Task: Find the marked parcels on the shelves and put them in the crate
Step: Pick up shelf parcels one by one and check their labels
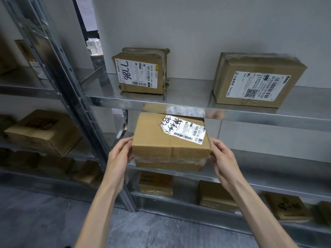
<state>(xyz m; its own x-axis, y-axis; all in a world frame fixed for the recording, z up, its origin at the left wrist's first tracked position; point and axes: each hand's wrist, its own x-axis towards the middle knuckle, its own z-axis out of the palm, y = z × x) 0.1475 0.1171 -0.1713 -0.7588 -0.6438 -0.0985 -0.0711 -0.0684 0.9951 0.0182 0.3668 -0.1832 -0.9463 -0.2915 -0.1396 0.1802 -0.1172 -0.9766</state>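
A brown cardboard parcel (161, 140) with a white label and black handwritten marks sits at the front of the middle metal shelf (268, 160). My left hand (120, 154) grips its left side and my right hand (222, 156) grips its right side, fingers curled round the edges. On the shelf above stand a small parcel (141, 72) marked "7786" in black pen and a larger parcel (258, 79) with a printed label. No crate is in view.
The lower shelf carries several more parcels (215, 197). A second rack at the left (43, 133) carries more brown boxes. An upright metal post (86, 111) stands between the racks. Grey floor lies below.
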